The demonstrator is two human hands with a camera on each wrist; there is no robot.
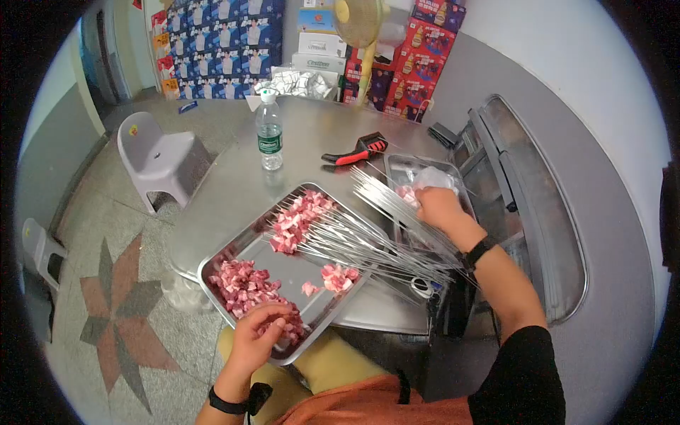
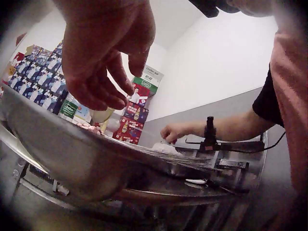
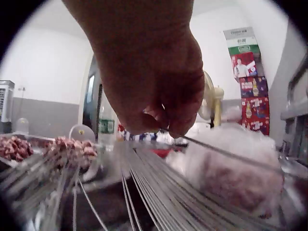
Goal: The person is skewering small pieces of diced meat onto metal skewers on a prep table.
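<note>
My right hand (image 1: 439, 207) is over a bundle of bare metal skewers (image 1: 386, 197). In the right wrist view its fingertips pinch one thin skewer (image 3: 216, 150), which slants past a clear plastic bag (image 3: 236, 175) of pale pink meat. My left hand (image 1: 256, 341) hovers at the near corner of a metal tray (image 1: 283, 273), fingers loosely bent, holding nothing, above a pile of diced red meat (image 1: 244, 285). Farther back in the tray lie skewers threaded with meat (image 1: 301, 218), their bare ends pointing right. Paler fatty pieces (image 1: 338, 278) sit near its right side.
A smaller metal tray (image 1: 397, 163) holds the bag at the right. On the steel table (image 1: 234, 184) stand a water bottle (image 1: 270, 134) and a red-black handled tool (image 1: 358, 150). Scissors (image 1: 423, 286) lie near the front edge. A fan (image 1: 359, 21) and stacked boxes (image 1: 227, 49) are behind.
</note>
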